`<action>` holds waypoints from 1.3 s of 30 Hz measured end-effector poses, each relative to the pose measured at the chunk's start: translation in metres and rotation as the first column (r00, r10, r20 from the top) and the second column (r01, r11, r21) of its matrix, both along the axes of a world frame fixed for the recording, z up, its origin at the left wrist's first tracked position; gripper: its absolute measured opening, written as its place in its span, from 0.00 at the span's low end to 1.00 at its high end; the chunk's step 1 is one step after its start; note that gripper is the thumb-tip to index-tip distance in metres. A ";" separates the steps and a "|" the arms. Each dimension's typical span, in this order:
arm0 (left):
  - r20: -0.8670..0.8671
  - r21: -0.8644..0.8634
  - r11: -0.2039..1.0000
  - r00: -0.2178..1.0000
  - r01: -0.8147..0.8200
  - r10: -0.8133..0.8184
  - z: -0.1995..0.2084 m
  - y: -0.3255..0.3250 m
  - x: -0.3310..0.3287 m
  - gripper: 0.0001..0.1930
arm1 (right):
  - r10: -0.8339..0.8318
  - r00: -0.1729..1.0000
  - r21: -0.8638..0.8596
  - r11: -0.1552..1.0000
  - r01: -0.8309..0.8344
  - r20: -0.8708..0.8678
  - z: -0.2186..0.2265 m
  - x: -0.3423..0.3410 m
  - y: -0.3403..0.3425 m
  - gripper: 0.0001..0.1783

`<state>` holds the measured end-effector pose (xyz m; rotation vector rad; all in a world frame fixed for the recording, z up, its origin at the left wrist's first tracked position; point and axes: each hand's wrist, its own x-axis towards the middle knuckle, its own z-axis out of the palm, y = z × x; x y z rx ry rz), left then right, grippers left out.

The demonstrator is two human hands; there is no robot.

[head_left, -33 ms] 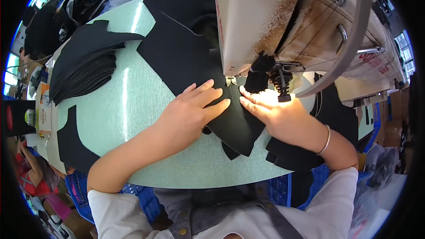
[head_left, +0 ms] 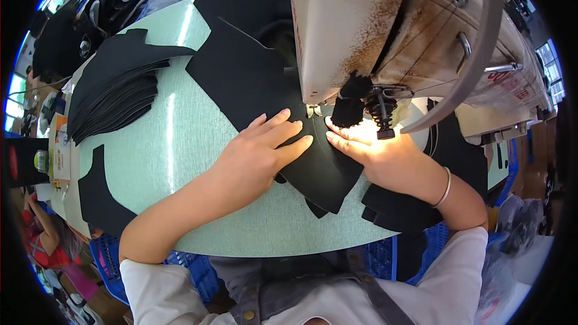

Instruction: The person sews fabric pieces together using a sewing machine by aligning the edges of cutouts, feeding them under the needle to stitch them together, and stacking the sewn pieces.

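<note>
A black cut fabric piece [head_left: 322,174] lies under the presser foot [head_left: 313,110] of a sewing machine [head_left: 349,30], with a curved seam line along its middle. My left hand [head_left: 259,147] rests flat on the left of this piece, fingers spread and pointing to the foot. On its right side lies my right hand [head_left: 373,150], fingers stretched out, just below the foot and partly washed out by the machine's lamp. Beyond the left hand, more black fabric [head_left: 241,72] spreads back along the machine. A corner of another black piece peeks out underneath near me.
A fanned stack of black cut pieces [head_left: 117,96] sits at the left, with a single piece [head_left: 99,192] nearer me. Other black pieces [head_left: 397,207] lie under my right forearm. Blue plastic baskets [head_left: 379,259] stand below the table edge [head_left: 289,247]. Another person's arm [head_left: 45,222] shows far left.
The near end of the black fabric piece has swung slightly, covering more of the piece beneath it. Both hands stay in nearly the same places.
</note>
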<state>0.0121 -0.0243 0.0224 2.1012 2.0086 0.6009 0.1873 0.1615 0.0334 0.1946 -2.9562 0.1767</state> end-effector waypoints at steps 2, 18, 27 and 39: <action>0.032 -0.036 0.999 0.999 0.032 -0.031 -0.004 -0.001 -0.009 0.26 | 0.030 1.000 -0.015 0.999 -0.030 0.004 -0.006 0.004 0.011 0.25; -0.176 0.242 0.967 0.983 0.085 -0.043 0.002 0.005 0.009 0.24 | 0.037 0.999 0.240 0.970 -0.037 0.007 0.003 0.006 -0.019 0.31; -0.051 0.197 0.975 0.994 0.101 -0.093 -0.006 0.003 -0.006 0.23 | 0.053 0.991 0.159 0.985 -0.072 0.121 0.002 0.009 0.007 0.22; -0.280 0.286 0.953 0.960 0.099 -0.015 -0.006 0.013 0.002 0.22 | 0.134 0.989 0.218 0.969 -0.118 -0.063 0.001 -0.002 -0.009 0.25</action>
